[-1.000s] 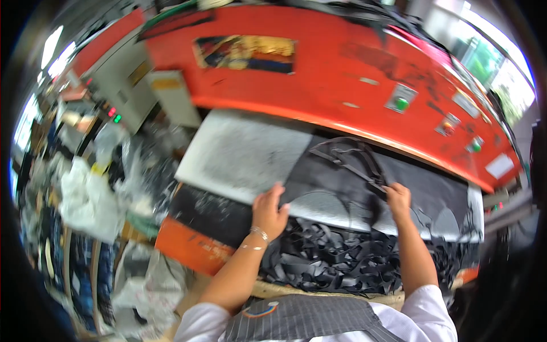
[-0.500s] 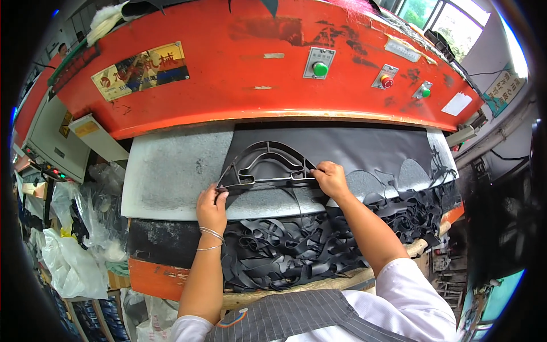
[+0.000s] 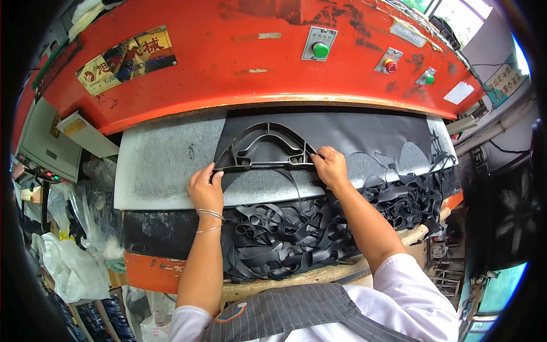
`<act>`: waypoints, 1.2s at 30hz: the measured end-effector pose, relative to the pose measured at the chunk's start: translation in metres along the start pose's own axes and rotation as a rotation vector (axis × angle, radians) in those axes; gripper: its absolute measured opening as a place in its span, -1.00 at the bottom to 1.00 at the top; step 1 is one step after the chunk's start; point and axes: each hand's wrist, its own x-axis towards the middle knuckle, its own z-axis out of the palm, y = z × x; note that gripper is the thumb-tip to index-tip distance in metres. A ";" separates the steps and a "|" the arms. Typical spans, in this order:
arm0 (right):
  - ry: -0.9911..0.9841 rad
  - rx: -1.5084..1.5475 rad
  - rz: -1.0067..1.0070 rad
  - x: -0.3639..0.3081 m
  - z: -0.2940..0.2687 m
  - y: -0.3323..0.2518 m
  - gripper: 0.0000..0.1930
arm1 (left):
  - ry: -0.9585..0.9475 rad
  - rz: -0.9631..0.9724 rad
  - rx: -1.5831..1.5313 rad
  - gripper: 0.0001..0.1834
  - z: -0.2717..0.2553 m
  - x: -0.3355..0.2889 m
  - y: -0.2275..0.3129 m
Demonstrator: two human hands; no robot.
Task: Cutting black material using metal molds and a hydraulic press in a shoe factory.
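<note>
A dark metal cutting die [image 3: 270, 165], arched along its far side with a smaller curved frame inside, lies on a black sheet [image 3: 364, 131] of leather-like material. My left hand [image 3: 205, 189] pinches the die's left corner between thumb and fingers. At the opposite corner, my right hand [image 3: 330, 169] grips the die's end. The sheet rests on a pale, scuffed cutting board [image 3: 165, 162]. Curved cut-outs along the sheet's near edge let the board show through.
Tangled black offcuts [image 3: 279, 233] hang along the board's front. Behind stands a red press beam [image 3: 228, 74] with a green button [image 3: 320, 51], a red knob [image 3: 390, 66] and another green button [image 3: 429, 80]. Plastic bags [image 3: 74, 268] are at the left, beside a grey control box [image 3: 54, 142].
My view has tilted slightly, so the press and board sit higher in the picture. Both hands keep hold of the die, which appears slightly farther from the board's front edge.
</note>
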 end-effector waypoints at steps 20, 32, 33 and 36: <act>-0.104 -0.147 -0.035 -0.019 -0.010 -0.007 -0.37 | -0.013 0.227 0.009 -0.61 -0.018 -0.010 -0.007; -0.091 -0.133 -0.072 -0.017 -0.018 -0.009 -0.38 | 0.009 0.189 0.033 -0.64 -0.017 -0.011 0.000; -0.091 -0.128 -0.069 -0.017 -0.019 -0.008 -0.38 | 0.003 0.169 0.021 -0.64 -0.018 -0.010 0.003; -0.090 -0.114 -0.088 -0.013 -0.019 -0.011 -0.41 | -0.011 0.159 0.058 -0.63 -0.021 -0.009 0.002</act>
